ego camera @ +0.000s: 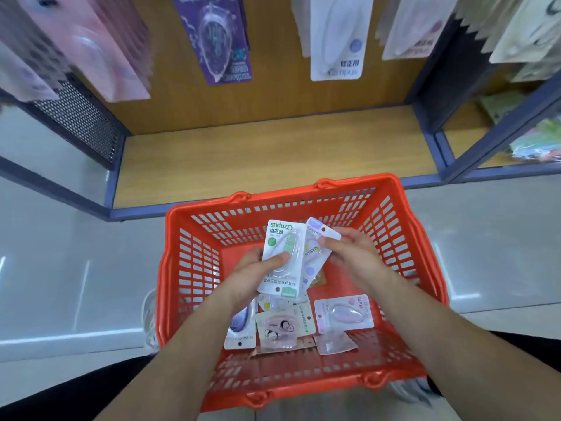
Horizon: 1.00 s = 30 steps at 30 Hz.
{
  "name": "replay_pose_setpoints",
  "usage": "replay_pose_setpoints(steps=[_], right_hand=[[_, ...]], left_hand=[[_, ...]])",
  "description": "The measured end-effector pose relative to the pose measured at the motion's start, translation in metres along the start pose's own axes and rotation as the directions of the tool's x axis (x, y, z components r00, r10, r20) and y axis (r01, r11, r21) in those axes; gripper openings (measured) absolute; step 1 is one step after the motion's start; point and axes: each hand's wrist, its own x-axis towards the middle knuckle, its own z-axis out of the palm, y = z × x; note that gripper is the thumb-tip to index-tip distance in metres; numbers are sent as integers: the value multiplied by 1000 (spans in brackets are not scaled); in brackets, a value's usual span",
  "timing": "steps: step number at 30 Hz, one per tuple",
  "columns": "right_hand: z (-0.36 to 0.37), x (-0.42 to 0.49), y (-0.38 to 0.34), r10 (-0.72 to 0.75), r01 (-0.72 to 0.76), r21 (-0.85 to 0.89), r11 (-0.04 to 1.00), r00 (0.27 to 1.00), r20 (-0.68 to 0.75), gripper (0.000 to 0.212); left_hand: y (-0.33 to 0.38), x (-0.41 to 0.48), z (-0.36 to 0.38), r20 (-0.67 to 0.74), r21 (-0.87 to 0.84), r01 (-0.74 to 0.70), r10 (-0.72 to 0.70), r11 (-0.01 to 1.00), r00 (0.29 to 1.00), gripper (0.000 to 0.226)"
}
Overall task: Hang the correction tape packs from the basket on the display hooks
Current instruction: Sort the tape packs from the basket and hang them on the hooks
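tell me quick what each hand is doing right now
Left hand: closed on the green correction tape pack, thumb across its front.
Right hand: fingers pinching the purple correction tape pack.

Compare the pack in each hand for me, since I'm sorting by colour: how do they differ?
The green pack in the left hand lies in front, fully visible; the lilac pack, pinched at its top corner by the right hand, sits tilted and half hidden behind it. Both are white Campus cards.
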Motion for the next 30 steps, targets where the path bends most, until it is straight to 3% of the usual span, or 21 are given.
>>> replay_pose_setpoints(steps=[3,6,11,15,24,30], right_hand=[[13,-35,-28,-23,28,-28,999,987,162,33],[25,-75,-71,-124,140,-74,987,975,185,37],[20,-151,-150,-241,282,-136,950,935,259,38],[18,-209,-177,-295,344,-106,933,899,324,29],[34,-242,-163,-415,421,-15,907,899,144,22],[37,-229,-178,-487,490,-45,870,871,69,14]], left_hand=[[36,-34,7,55,-20,-61,62,998,997,54],[74,-76,13,90,2,-136,135,991,987,54],[127,-150,17,7,19,-310,310,951,951,60],[141,-196,31,-33,-63,-408,406,911,913,58],[137,-220,56,-123,-35,-449,442,893,889,68],[140,-210,66,-105,33,-462,463,886,880,58]])
